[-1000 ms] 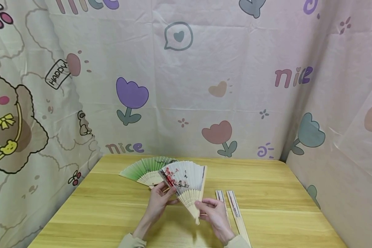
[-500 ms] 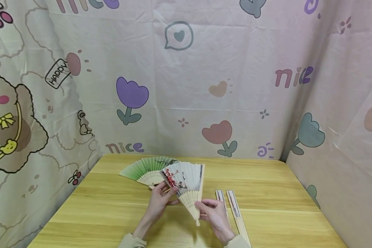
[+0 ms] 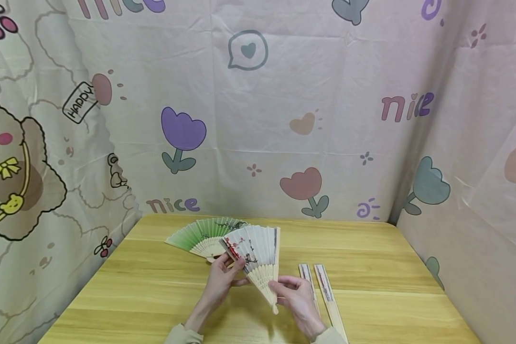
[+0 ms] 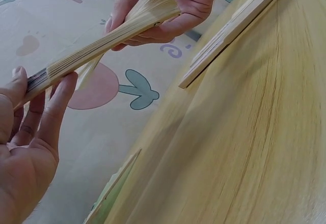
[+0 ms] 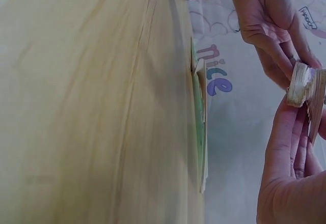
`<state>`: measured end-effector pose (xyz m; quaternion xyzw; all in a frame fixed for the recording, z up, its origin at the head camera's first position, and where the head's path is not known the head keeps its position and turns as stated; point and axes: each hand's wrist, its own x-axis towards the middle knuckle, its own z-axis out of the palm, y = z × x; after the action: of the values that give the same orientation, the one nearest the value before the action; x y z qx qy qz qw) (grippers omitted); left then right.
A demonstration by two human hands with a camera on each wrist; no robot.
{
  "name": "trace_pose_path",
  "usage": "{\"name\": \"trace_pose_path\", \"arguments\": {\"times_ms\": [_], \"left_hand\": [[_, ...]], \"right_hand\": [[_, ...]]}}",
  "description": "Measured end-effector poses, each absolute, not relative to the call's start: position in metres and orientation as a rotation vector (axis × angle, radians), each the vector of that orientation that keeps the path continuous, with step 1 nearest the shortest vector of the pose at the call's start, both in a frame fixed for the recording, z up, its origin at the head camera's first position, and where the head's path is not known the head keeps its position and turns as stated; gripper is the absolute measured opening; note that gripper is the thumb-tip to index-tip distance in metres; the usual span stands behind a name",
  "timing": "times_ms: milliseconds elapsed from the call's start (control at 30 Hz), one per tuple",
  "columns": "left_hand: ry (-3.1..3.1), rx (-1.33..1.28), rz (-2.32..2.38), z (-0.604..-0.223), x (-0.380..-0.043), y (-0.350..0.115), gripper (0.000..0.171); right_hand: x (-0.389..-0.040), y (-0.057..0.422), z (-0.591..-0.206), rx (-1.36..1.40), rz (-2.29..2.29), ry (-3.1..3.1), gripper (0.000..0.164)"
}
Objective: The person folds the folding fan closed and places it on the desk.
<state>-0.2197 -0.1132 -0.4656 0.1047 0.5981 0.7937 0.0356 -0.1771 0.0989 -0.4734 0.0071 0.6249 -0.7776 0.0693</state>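
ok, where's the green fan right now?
In the head view, the green fan lies spread on the left side of the table near its far edge, beyond the left hand, partly hidden by the white fan.

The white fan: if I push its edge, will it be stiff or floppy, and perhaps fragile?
The white fan would probably fold, since its leaf is pleated. It looks light, its ribs being slim. The leaf seems thin, so it may tear.
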Motion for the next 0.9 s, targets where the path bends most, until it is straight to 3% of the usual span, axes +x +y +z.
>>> {"name": "trace_pose_path", "arguments": {"times_ms": [900], "left_hand": [[1.805, 0.315, 2.451, -0.4666, -0.2206, -0.1138, 0.053]], "right_hand": [[-0.1736, 0.0984, -0.4711, -0.056, -2.330, 1.881, 0.028]]}}
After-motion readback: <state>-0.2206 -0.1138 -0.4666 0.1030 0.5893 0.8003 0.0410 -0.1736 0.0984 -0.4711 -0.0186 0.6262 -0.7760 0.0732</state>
